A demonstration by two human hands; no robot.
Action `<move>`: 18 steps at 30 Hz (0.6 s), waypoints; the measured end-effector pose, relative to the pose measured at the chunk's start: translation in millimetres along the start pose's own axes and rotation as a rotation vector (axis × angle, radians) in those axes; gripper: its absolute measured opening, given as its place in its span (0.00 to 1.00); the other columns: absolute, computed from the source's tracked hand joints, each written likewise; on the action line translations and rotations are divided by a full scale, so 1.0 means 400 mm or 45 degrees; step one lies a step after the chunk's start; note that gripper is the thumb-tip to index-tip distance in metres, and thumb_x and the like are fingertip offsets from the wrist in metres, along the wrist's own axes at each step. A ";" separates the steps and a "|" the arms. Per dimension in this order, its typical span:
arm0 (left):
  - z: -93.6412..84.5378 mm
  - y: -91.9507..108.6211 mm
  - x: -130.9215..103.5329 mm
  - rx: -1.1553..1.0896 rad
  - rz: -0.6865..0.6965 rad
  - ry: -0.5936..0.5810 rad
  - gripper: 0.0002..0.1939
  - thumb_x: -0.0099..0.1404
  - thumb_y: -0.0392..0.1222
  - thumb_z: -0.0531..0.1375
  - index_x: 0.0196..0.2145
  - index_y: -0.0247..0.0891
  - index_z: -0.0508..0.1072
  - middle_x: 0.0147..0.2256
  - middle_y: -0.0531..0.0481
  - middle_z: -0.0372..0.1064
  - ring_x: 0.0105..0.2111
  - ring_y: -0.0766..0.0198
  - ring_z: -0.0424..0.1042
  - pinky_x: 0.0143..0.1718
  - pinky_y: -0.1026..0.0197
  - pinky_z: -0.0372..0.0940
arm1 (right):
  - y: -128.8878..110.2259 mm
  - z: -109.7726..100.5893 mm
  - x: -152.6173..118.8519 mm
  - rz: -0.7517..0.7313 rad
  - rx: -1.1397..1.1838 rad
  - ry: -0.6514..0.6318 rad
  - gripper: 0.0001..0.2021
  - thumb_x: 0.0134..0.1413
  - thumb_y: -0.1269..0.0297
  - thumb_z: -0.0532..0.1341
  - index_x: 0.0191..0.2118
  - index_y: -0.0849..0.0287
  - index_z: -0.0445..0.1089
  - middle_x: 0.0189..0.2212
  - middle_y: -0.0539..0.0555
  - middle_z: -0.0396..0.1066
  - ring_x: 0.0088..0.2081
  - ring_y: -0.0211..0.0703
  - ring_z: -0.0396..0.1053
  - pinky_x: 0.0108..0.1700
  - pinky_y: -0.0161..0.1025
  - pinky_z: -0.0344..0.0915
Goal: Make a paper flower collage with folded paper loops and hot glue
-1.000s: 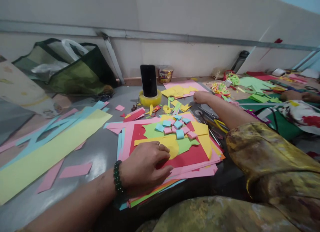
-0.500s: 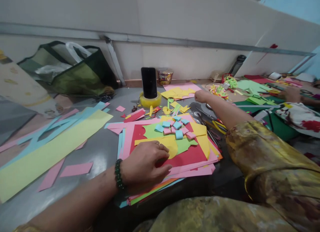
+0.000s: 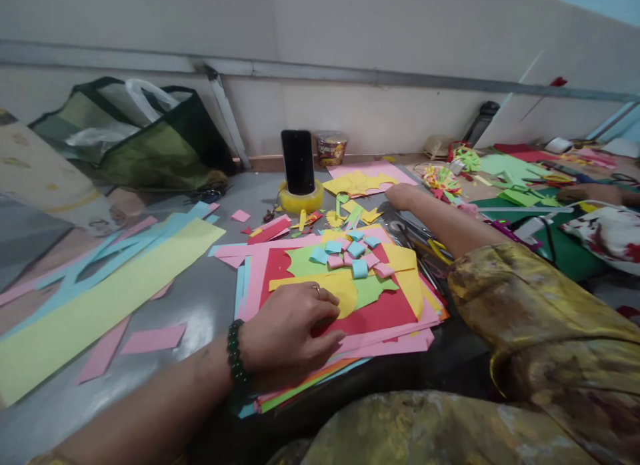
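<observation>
where the left grip [image 3: 293,326] rests, paper [image 3: 387,311] lies beneath.

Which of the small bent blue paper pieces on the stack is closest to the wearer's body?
The small bent blue paper piece just left of the rightmost small pink paper piece; the other blue ones all lie farther back.

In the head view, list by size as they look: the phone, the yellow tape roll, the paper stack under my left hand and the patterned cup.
Largest to smallest:
Paper stack
Phone
Yellow tape roll and patterned cup: too alike to rank
</observation>
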State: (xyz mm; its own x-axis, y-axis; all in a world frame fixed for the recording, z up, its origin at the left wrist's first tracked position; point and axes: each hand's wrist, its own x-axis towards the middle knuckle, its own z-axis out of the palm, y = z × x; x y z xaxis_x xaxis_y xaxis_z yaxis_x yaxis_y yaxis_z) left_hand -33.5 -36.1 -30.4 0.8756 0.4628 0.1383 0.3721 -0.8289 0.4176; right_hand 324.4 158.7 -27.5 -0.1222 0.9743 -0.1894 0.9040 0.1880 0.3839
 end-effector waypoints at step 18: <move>-0.001 0.002 0.002 -0.030 -0.024 -0.008 0.12 0.67 0.46 0.58 0.28 0.41 0.76 0.38 0.45 0.79 0.39 0.56 0.76 0.39 0.58 0.68 | 0.014 0.000 0.009 0.144 0.067 -0.197 0.18 0.65 0.58 0.62 0.56 0.59 0.69 0.55 0.60 0.70 0.51 0.48 0.72 0.51 0.50 0.72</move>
State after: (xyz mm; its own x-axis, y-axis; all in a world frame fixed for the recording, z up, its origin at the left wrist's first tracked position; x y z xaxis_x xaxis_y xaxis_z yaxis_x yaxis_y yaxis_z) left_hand -32.6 -36.2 -29.6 0.8706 0.4760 0.1248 0.3810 -0.8125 0.4411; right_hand 329.0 163.0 -26.1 0.0423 0.9574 -0.2858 0.9291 0.0675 0.3637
